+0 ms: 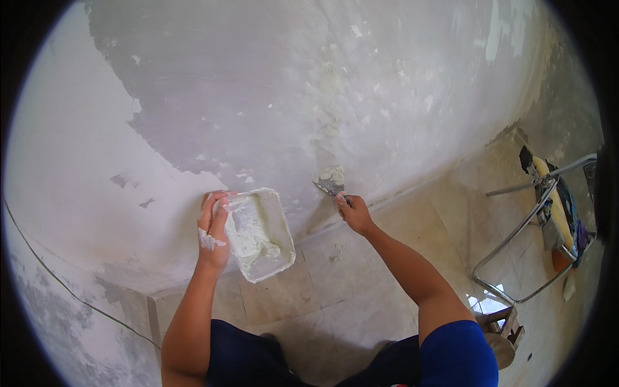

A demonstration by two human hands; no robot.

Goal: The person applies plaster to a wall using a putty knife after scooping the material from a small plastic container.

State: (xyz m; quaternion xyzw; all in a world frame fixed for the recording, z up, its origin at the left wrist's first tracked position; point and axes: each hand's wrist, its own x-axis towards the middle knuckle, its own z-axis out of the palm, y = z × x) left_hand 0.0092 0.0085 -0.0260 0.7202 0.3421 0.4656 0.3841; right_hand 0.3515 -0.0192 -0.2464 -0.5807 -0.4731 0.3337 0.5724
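My left hand (215, 235), smeared with white paste, grips the left side of a white rectangular plastic tray (285, 248). Pale wet filler (251, 235) coats the tray's inside. My right hand (354, 213) is closed on the handle of a putty knife (330, 183), whose blade carries pale filler and is at the grey wall (271, 97), to the right of the tray. Whether the blade touches the wall I cannot tell for sure. Above the blade runs a rough streak of pale filler (329, 116); a white coated area (77, 161) covers the wall's left part.
At the right a metal-framed chair (485, 261) holds cloths and a yellow cushion (560, 219). A wooden stool (500, 345) stands at the lower right. The tiled floor (412, 258) meets the wall below my hands. A thin cable (61, 280) runs along the lower left.
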